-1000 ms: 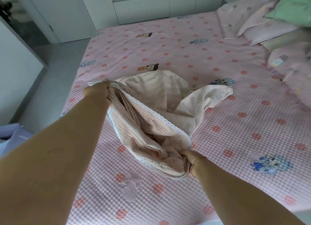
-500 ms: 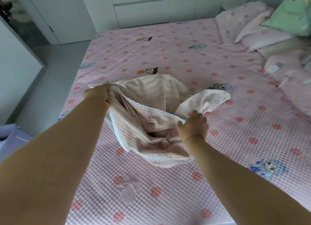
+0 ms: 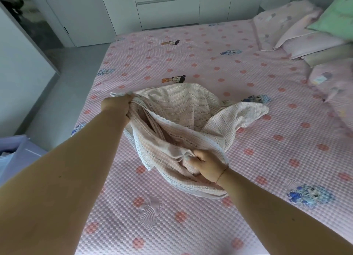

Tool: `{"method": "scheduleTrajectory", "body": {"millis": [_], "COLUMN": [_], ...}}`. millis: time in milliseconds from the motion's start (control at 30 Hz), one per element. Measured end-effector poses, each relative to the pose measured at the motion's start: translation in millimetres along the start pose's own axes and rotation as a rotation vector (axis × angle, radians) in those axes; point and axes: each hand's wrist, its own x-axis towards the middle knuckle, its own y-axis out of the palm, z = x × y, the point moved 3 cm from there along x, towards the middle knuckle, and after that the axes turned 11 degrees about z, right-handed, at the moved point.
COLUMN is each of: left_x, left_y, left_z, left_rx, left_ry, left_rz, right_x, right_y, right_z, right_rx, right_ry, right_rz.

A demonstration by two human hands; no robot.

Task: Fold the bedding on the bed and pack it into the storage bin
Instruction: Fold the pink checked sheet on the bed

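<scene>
both hands gripping checked blanket — no legible writing

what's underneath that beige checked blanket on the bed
The beige checked blanket lies crumpled on the pink dotted bedspread, which shows all around it. Whether anything else lies beneath is hidden by the folds. The left hand and right hand grip its edges.

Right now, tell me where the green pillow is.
In the head view the green pillow sits at the top right corner, at the head of the bed, resting on the pink pillows, far from both hands.
</scene>
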Motion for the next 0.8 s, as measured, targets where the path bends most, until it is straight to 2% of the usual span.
{"method": "scheduleTrajectory", "body": {"millis": [133, 200, 300, 367, 433, 500, 567, 600, 667, 733, 800], "left_x": [-2.5, -3.3, -2.6, -4.8, -8.0, -11.4, -16.6, -17.9, -21.9, -28.6, -34.3], "left_y": [-3.5, -8.3, -18.1, -23.1, -24.9, -24.5, -22.4, -20.5, -16.4, -10.3, -5.1], "left_z": [-8.8, -16.0, -23.5, -23.3, -19.1, -13.6, -11.5, -10.7, -8.4, -6.5, -4.7], "left_rx": [0.019, 0.013, 0.009, 0.018, 0.019, -0.001, -0.015, -0.012, 0.0, 0.021, 0.029], "left_ry": [0.038, 0.063, 0.083, 0.077, 0.063, 0.059, 0.066, 0.069, 0.072, 0.077, 0.075], "left_rz": [0.004, -0.007, -0.032, -0.051, -0.047, -0.037, -0.017, -0.009, 0.01, 0.034, 0.063], "right_x": [-12.7, -19.4, -30.4, -36.1, -41.8, -54.4, -70.5, -75.0, -75.1, -71.3, -61.3], "right_y": [-14.6, -18.0, -22.1, -21.2, -11.8, 9.4, 31.3, 41.8, 61.3, 69.5, 63.8], "right_z": [31.3, 31.5, 18.1, 14.6, 22.5, 36.1, 44.1, 42.3, 30.0, 18.4, 11.0], "right_rx": [-0.011, -0.035, -0.252, -0.374, -0.483, -0.556, -0.514, -0.469, -0.373, -0.204, -0.024], "right_ry": [-0.115, -0.021, 0.232, 0.279, 0.105, -0.217, -0.438, -0.467, -0.379, -0.185, -0.068], "right_rz": [0.094, 0.187, 0.366, 0.4, 0.328, 0.201, 0.158, 0.199, 0.347, 0.499, 0.456]}}
